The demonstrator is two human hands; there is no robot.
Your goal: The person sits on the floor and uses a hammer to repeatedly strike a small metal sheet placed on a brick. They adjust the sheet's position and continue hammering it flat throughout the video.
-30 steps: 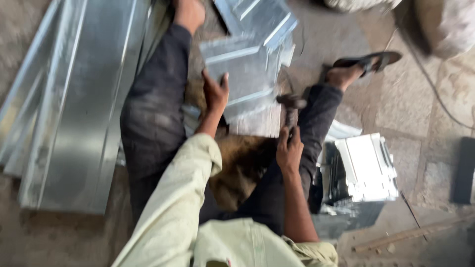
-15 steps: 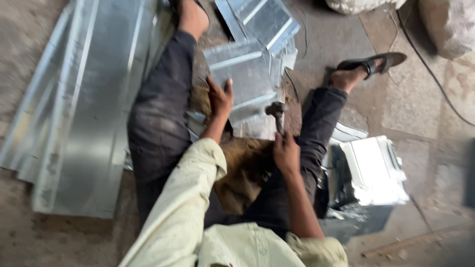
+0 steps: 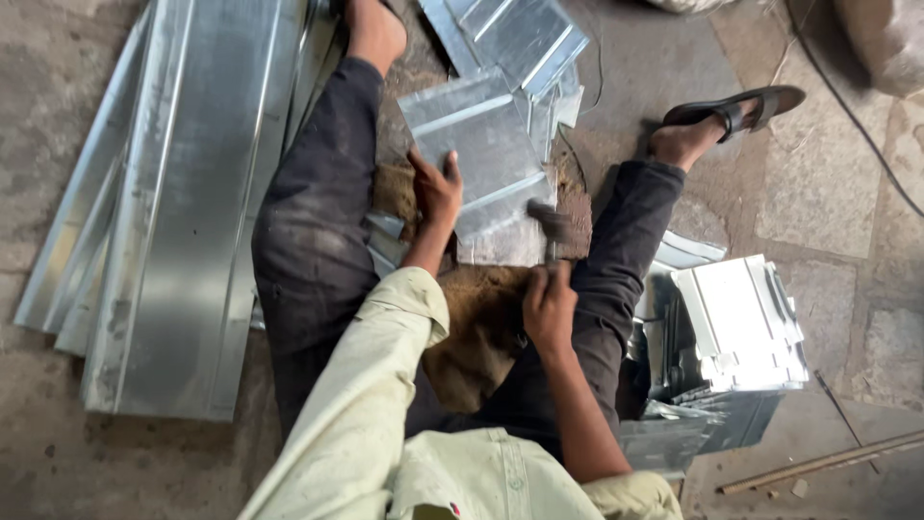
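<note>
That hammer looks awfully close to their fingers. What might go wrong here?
The left hand presses the metal sheet flat close to the hammer gripped by the right hand; a stray blow might hit fingers. The sheet's bare edges could also cut the hand or the legs beside it.

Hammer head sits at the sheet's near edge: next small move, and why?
Probably a short lift of the hammer and a tap on that edge: the right hand grips the handle, and the left hand lies flat on the metal sheet.
</note>
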